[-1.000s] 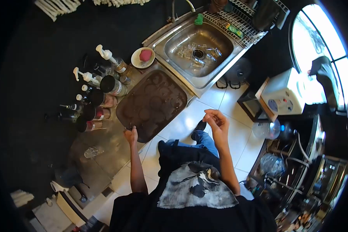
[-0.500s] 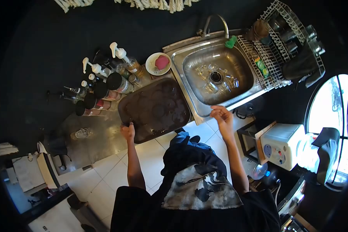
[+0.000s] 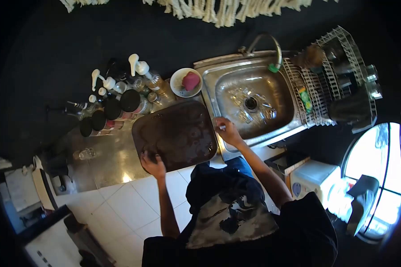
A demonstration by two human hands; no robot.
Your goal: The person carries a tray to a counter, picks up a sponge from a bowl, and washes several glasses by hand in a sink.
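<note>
A large dark brown tray [image 3: 178,133] lies flat on the steel counter beside the sink. My left hand [image 3: 153,165] grips its near left corner, fingers curled over the rim. My right hand [image 3: 224,129] rests at the tray's right edge, where it meets the sink rim; whether the fingers close on the rim I cannot tell. The steel sink [image 3: 254,103] holds several clear glasses around the drain.
Pump bottles and dark-lidded jars [image 3: 116,98] crowd the counter behind the tray. A white bowl with a pink sponge [image 3: 187,82] sits by the sink. A dish rack [image 3: 329,84] stands right of it. A glass [image 3: 85,154] lies on the counter at left.
My right hand came in from the sink's front edge to the tray's right side. My left hand stayed on the tray's near corner. The view swung round.
</note>
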